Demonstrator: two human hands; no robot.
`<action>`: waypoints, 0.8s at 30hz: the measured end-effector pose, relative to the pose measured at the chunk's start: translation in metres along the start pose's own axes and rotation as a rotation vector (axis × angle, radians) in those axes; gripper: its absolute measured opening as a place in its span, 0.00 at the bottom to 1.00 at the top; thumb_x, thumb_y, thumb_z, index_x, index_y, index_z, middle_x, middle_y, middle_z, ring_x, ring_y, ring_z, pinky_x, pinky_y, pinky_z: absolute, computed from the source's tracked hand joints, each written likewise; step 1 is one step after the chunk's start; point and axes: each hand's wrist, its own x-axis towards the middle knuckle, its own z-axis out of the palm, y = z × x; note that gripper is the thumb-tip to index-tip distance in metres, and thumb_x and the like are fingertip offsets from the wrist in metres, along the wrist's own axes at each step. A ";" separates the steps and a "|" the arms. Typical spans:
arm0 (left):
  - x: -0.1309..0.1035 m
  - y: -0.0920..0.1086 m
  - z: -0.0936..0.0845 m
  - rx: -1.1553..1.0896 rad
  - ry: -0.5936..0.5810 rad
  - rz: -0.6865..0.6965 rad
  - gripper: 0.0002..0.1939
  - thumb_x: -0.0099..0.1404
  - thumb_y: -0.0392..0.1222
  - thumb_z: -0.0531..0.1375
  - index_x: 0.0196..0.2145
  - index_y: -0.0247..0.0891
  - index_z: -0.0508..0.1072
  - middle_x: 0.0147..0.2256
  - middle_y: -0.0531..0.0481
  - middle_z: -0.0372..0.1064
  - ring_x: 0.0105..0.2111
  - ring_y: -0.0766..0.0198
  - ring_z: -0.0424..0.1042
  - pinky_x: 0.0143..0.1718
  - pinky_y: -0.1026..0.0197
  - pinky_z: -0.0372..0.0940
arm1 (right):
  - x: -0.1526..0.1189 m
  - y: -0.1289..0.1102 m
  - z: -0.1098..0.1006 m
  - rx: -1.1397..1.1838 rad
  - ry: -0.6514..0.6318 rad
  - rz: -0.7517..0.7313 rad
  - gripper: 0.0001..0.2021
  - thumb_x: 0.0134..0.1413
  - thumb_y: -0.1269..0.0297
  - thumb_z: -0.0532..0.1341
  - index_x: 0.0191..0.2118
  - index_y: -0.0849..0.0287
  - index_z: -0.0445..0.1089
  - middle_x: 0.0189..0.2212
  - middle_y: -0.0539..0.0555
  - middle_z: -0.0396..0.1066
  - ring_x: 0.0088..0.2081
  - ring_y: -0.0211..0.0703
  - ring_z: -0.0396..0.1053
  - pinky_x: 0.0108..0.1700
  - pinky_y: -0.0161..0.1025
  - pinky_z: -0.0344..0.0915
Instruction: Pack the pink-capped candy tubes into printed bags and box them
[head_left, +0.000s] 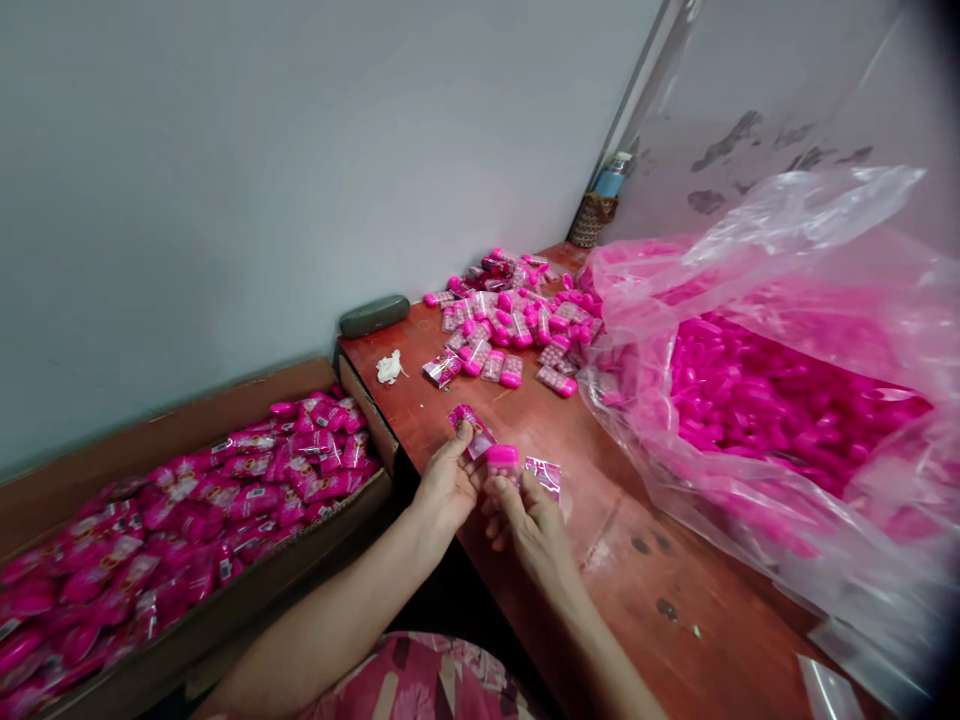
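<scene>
My left hand [450, 478] pinches a printed pink wrapper sleeve [472, 430] between thumb and fingers. Close beside it, my right hand [529, 515] grips a small clear candy container [502, 460] with a bright pink cap, cap upward. Both hands are over the near edge of the red table [600, 480]. Another printed sleeve [544, 478] lies on the table just behind my right hand. A further flat sleeve [442, 368] rests near a loose heap of pink-capped candy containers [510, 325], which look filled with small round pellets.
A long cardboard box [379, 485] at the left holds many wrapped pink packs. On the right stands a big clear plastic bag [637, 420] full of pink caps. A dark oblong case [375, 316], a crumpled white scrap [390, 367] and a bottle in a woven holder [596, 218] are near the wall.
</scene>
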 end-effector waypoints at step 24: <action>-0.007 -0.003 -0.006 0.575 -0.333 0.076 0.15 0.48 0.47 0.64 0.21 0.33 0.65 0.15 0.52 0.65 0.10 0.71 0.59 0.12 0.68 0.54 | -0.002 0.005 0.000 -0.102 0.046 -0.122 0.11 0.53 0.53 0.54 0.33 0.55 0.59 0.16 0.43 0.63 0.14 0.34 0.61 0.15 0.31 0.60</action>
